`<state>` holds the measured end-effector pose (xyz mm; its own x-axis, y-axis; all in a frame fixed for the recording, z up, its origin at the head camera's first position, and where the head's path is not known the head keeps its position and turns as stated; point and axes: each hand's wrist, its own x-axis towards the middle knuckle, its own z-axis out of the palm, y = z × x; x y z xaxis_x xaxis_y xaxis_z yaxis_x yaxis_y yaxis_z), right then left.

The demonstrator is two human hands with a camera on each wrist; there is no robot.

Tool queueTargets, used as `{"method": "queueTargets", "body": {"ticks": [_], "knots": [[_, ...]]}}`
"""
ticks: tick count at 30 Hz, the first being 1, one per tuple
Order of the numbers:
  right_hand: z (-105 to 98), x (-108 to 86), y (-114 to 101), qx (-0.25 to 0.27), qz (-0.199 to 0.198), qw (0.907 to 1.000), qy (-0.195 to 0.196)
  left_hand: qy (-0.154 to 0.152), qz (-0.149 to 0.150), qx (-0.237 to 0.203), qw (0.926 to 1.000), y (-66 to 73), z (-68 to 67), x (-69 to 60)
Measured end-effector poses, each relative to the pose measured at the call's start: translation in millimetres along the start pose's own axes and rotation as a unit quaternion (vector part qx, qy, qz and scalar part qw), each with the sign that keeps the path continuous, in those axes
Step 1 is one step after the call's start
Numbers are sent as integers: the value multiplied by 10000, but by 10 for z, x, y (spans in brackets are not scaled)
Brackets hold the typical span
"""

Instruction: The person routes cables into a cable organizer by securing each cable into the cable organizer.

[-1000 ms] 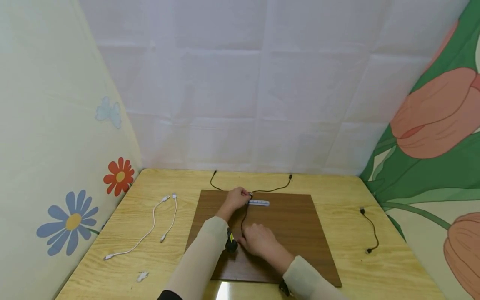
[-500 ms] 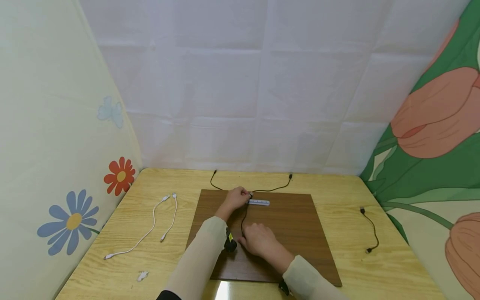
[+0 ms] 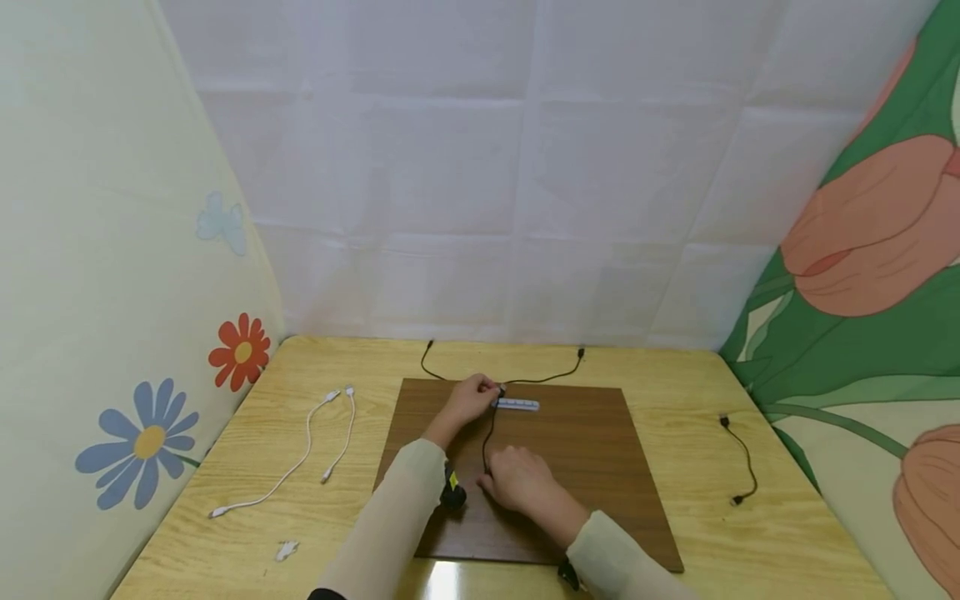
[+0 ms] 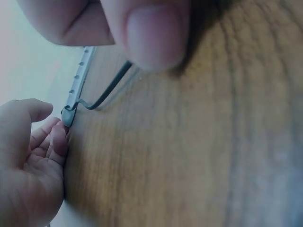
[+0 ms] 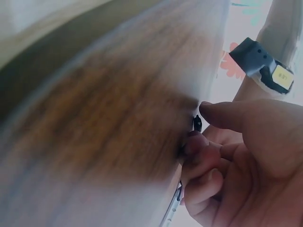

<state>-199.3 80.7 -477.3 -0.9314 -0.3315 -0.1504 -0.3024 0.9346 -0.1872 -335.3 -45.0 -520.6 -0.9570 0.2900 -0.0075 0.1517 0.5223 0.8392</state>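
Black cable (image 4: pixel 113 85) bends at the near end of a pale slotted strip (image 3: pixel 519 405) and runs across the brown board (image 3: pixel 585 467) to the right hand (image 3: pixel 517 479). The work looks part-way through: this cable meets the strip's end slot, though whether it is fully seated there cannot be told, and no other cable shows in the slots seen from the left wrist. The right hand's fingers are curled and seem to pinch the cable's lower stretch, which passes out of sight behind the thumb. The left hand (image 3: pixel 468 400) has its fingers bent just beside the strip's end, next to the cable's bend; what they grip, if anything, is hidden. Beyond the board's far edge lie a left black plug (image 3: pixel 430 343) and a right black plug (image 3: pixel 581 353), their leads running toward the left hand, where any join is covered. Farther out on the surface (image 3: pixel 787 533), well apart from the strip, are a long white cable (image 3: pixel 306 454), a shorter white cable (image 3: pixel 347 444), a small white piece (image 3: pixel 286 551) and a short black lead (image 3: pixel 749 458).
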Motion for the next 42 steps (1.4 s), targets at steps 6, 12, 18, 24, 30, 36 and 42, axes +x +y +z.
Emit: {"method": "queueTargets", "body": {"ticks": [6, 12, 18, 24, 30, 36, 42], "knots": [[-41, -42, 55, 211, 51, 9997, -83, 95, 256, -90, 9996, -52, -25, -75], [-89, -93, 219, 513, 158, 9985, -107, -69, 773, 340, 9964, -53, -99, -171], [-173, -134, 392, 657, 308, 9973, -73, -292, 1295, 1421, 9809, -94, -240, -307], [-238, -191, 575, 612, 551, 9966, 79, -501, 1101, 2483, 9611, -126, -383, -510], [-304, -272, 783, 625, 753, 9950, 210, -823, 952, 3043, 9442, -103, -472, -678], [-364, -353, 998, 695, 996, 9924, 218, -1263, 769, 3196, 9360, -53, -554, -801], [-398, -442, 1248, 739, 1120, 9905, 301, -1711, 528, 3172, 9313, 43, -637, -933]]}}
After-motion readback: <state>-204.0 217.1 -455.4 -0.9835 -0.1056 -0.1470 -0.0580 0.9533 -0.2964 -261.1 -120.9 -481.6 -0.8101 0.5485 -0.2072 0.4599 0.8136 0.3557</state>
